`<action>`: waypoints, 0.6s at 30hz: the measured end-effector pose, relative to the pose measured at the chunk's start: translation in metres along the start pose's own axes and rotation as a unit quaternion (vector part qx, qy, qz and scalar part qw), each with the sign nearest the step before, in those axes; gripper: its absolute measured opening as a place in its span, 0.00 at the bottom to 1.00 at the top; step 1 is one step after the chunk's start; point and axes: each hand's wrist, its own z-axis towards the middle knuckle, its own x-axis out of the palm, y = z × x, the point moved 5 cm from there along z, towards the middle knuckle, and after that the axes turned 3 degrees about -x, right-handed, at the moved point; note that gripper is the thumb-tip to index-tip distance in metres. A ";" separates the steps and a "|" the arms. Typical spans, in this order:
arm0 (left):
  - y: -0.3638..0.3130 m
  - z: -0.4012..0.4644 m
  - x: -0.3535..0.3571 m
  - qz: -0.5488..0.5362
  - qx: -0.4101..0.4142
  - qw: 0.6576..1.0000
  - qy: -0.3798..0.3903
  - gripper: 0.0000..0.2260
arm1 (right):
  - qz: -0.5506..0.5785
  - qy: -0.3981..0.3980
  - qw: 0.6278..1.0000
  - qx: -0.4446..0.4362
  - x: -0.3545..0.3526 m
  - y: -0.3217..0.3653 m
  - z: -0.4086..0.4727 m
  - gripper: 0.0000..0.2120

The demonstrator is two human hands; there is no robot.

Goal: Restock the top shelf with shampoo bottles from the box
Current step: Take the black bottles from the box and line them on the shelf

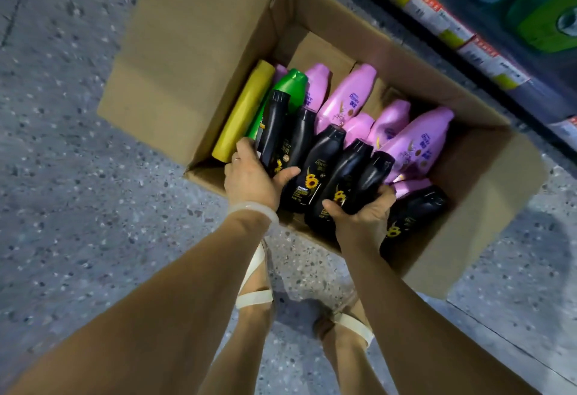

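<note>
An open cardboard box (468,213) stands on the floor, filled with shampoo bottles. Several black bottles with sunflower labels (324,157) lie at the near side, several pink ones (343,98) behind them, and a green one (290,88) and a yellow one (243,110) at the left. My left hand (249,179) grips a black bottle (274,129) at its base. My right hand (365,207) grips the bases of two black bottles (349,173) side by side. The top shelf is out of view.
A low shelf edge with price tags (437,10) runs along the upper right, with green and blue containers (543,20) on it. The box's flaps (187,51) spread to the left. My sandalled feet (259,285) stand on the speckled floor just before the box.
</note>
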 end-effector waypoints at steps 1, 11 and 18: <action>0.003 0.000 0.002 -0.015 -0.007 1.000 0.002 0.38 | 0.004 0.011 1.000 -0.003 0.002 0.000 0.002 0.44; 0.006 0.011 -0.015 -0.210 -0.080 0.971 0.082 0.18 | -0.009 0.071 0.997 -0.025 0.005 0.009 0.018 0.48; -0.056 -0.021 -0.038 -0.327 -0.048 0.929 0.165 0.13 | 0.003 0.046 0.996 -0.072 -0.036 0.066 0.012 0.34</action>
